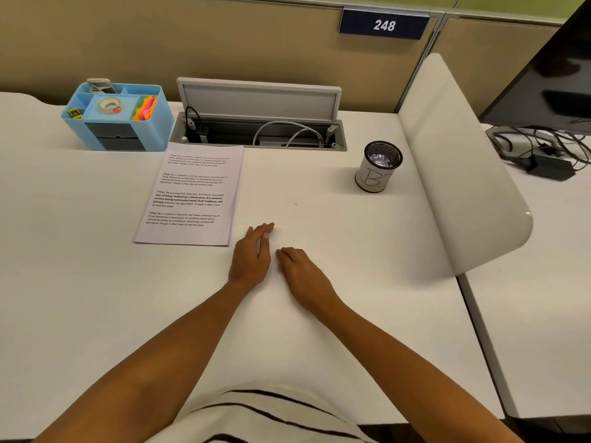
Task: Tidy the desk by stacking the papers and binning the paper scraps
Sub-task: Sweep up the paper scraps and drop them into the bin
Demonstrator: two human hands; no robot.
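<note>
Blue plastic is catching our eye first: an organiser (116,118) is sitting at the far left of the white desk (80,282), holding a roll of tape (109,106) and a fan of bright sticky notes (145,107) in separate compartments. Just beside it to the right, the papers (190,196) are lying in one squared stack, printed side up, with their far edge near the open cable tray (259,131) set into the desk.

We are resting both hands flat on the desk, near its middle. Our left hand (251,257) is lying palm down just beside the near right corner of the papers without touching them, its fingers (263,230) stretched straight and pressed together, holding nothing. Our right hand (303,271) is lying close to it, palm down as well, its fingers (284,252) relaxed and close together, holding nothing.

Further right and further back, the bin (378,167) is standing upright, a small mesh cup wrapped in a hand-lettered white label, with crumpled paper scraps (382,159) showing inside. A white divider panel (460,174) is rising just beside it, and beyond that a dark monitor (550,81) is standing over tangled cables (543,151).
</note>
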